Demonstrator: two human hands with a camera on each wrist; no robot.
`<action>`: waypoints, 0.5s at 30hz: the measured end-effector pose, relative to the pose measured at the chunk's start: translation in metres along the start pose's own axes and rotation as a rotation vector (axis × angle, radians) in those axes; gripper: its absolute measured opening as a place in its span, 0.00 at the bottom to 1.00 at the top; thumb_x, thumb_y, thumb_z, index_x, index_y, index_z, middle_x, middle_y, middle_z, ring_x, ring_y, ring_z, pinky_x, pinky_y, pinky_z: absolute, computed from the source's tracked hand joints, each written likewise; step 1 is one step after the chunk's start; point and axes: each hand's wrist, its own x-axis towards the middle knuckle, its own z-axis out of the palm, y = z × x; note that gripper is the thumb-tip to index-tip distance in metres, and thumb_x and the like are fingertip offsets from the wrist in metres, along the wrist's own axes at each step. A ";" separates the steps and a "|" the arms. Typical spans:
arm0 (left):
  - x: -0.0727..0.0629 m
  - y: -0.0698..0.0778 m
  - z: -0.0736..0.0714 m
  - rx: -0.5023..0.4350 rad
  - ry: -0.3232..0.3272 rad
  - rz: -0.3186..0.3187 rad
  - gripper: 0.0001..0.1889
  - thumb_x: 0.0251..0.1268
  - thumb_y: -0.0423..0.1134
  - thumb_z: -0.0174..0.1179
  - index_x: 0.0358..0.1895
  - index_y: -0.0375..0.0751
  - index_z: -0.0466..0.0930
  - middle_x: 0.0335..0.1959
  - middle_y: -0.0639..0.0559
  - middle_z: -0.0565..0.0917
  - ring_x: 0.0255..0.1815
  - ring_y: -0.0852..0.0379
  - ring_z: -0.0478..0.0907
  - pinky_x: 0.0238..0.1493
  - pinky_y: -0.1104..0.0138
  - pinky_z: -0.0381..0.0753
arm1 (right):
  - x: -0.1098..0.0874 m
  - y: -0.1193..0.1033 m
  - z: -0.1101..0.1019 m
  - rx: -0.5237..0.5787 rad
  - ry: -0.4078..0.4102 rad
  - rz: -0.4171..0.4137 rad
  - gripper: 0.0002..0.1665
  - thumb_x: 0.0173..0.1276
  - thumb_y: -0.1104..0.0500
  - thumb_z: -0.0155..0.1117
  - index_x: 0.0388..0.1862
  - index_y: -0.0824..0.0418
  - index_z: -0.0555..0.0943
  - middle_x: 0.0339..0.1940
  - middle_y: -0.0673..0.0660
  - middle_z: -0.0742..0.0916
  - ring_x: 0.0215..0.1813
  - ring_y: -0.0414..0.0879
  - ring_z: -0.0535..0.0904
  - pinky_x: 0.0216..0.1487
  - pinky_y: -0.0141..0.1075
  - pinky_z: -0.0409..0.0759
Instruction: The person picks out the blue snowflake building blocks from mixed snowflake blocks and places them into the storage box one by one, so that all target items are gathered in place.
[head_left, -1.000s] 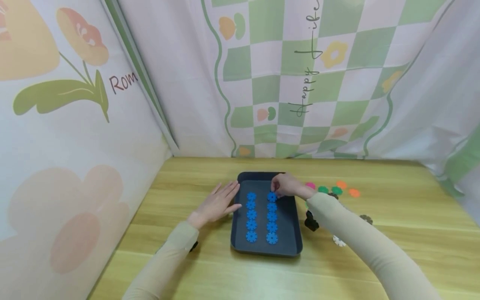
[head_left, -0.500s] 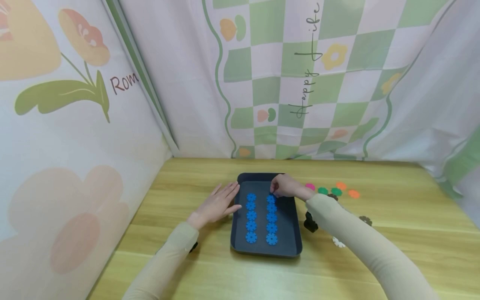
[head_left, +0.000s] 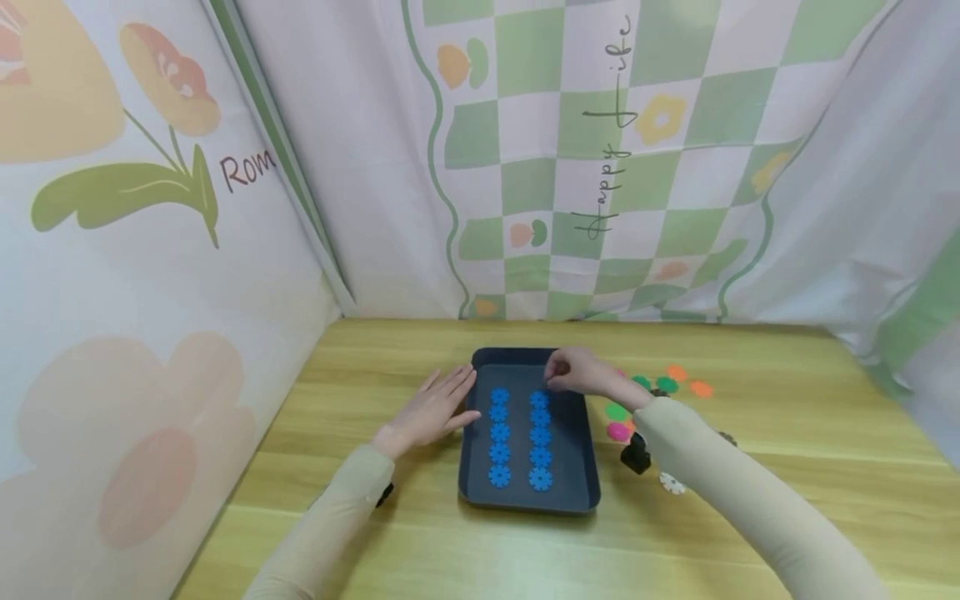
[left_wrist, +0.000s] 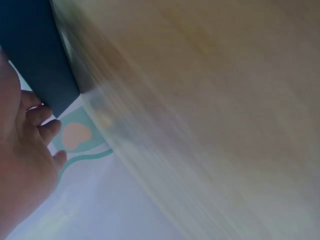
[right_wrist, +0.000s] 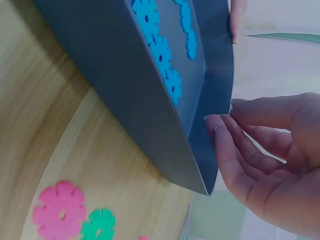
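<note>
A dark grey tray (head_left: 570,467) holds two columns of blue snowflake discs, the left column (head_left: 499,432) and the right column (head_left: 540,435). My left hand (head_left: 431,408) rests against the tray's left rim with its fingers extended and thumb apart. Over the tray's far right part is my right hand (head_left: 581,372), just past the far end of the right column. In the right wrist view, that hand (right_wrist: 270,155) has loosely bent fingers near the tray wall (right_wrist: 210,125), and nothing shows between them. The left wrist view catches the fingers (left_wrist: 47,127) beside the tray's outer side.
Right of the tray, snowflake discs in other colours lie on the wooden table (head_left: 375,358): pink (head_left: 618,432), green (head_left: 667,385), orange (head_left: 701,389) and white (head_left: 672,482). A black object (head_left: 636,455) is at my right wrist. A printed curtain (head_left: 585,167) closes off the back.
My right hand has let go of the farthest blue disc in the right column and shifted slightly right, away from it. My left hand has stayed at the tray's rim.
</note>
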 end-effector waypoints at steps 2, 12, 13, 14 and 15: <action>0.000 0.000 0.000 -0.046 0.002 -0.002 0.40 0.77 0.64 0.38 0.81 0.41 0.44 0.82 0.45 0.50 0.83 0.47 0.50 0.82 0.47 0.46 | -0.005 0.002 -0.001 0.003 0.037 -0.007 0.06 0.69 0.66 0.63 0.39 0.69 0.83 0.34 0.61 0.88 0.33 0.43 0.82 0.37 0.35 0.82; -0.002 -0.008 -0.004 -0.185 0.056 -0.070 0.39 0.78 0.60 0.41 0.80 0.38 0.46 0.82 0.41 0.51 0.83 0.43 0.49 0.81 0.43 0.47 | -0.042 0.019 -0.009 -0.069 0.228 0.011 0.08 0.71 0.65 0.60 0.42 0.70 0.83 0.37 0.63 0.88 0.39 0.52 0.86 0.42 0.44 0.86; -0.003 -0.010 -0.005 -0.181 0.066 -0.079 0.39 0.78 0.60 0.42 0.80 0.37 0.47 0.81 0.40 0.52 0.82 0.42 0.49 0.81 0.43 0.47 | -0.046 0.023 -0.010 -0.090 0.245 0.011 0.08 0.71 0.65 0.60 0.42 0.70 0.83 0.37 0.63 0.88 0.39 0.53 0.86 0.42 0.45 0.86; -0.003 -0.012 -0.005 -0.169 0.072 -0.091 0.39 0.78 0.59 0.42 0.80 0.37 0.47 0.81 0.40 0.52 0.82 0.42 0.50 0.81 0.43 0.47 | -0.049 0.026 -0.011 -0.113 0.262 0.012 0.09 0.71 0.65 0.60 0.42 0.70 0.83 0.38 0.63 0.88 0.39 0.54 0.86 0.42 0.46 0.86; -0.003 -0.015 -0.006 -0.155 0.076 -0.104 0.39 0.78 0.59 0.42 0.79 0.36 0.48 0.81 0.40 0.53 0.82 0.42 0.49 0.81 0.43 0.47 | -0.053 0.030 -0.012 -0.133 0.277 0.012 0.09 0.71 0.64 0.60 0.43 0.70 0.83 0.38 0.63 0.88 0.40 0.55 0.86 0.42 0.47 0.86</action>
